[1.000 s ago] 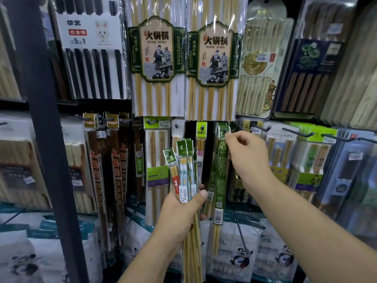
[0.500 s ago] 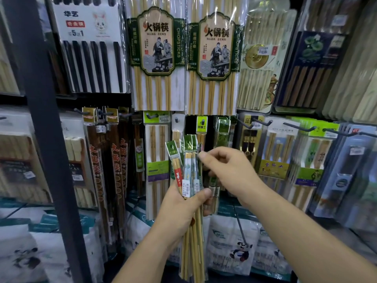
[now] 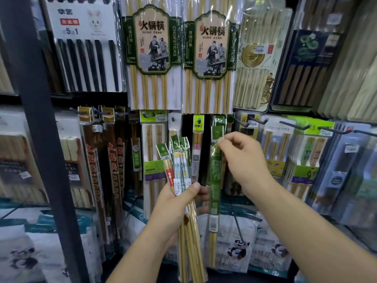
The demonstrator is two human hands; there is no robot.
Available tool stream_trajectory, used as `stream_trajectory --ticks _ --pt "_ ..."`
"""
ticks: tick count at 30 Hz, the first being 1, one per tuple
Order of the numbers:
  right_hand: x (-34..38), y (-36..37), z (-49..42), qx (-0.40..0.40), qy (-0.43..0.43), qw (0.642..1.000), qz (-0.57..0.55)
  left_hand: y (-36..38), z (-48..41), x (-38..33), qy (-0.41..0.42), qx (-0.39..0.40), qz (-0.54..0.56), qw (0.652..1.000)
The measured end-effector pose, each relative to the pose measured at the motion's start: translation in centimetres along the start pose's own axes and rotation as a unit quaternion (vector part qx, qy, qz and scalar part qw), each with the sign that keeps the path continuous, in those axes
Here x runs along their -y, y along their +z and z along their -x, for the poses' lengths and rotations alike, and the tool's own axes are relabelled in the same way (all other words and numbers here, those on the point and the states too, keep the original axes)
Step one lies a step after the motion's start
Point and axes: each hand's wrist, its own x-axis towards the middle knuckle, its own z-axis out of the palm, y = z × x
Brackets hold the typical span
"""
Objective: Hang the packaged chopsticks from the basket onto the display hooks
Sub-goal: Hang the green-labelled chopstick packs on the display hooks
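My left hand (image 3: 175,207) grips a bunch of packaged chopsticks (image 3: 179,166) upright in front of the rack, their green header cards fanned out above my thumb. To the right of the bunch, my right hand (image 3: 244,160) pinches the top of a long green chopstick pack (image 3: 214,180), which hangs straight down from my fingertips. Matching green packs hang on a display hook (image 3: 220,120) just above it. The basket is out of view.
Black display hooks (image 3: 293,126) run along the middle row, loaded with other chopstick packs. Large hot-pot chopstick packs (image 3: 152,58) hang above. A dark vertical rack post (image 3: 40,139) stands at the left. Bags with panda prints (image 3: 238,248) sit below.
My right hand left the hook, reached across to the bunch in my left hand, then moved back right and up. It now pinches a green pack.
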Motion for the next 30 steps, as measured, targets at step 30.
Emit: stream_trajectory --ticks 30 --pt "-1.5 0.7 -2.7 -0.068 0.012 0.997 0.031 -0.5 0.0 0.2 0.026 0.01 -0.054 0.998"
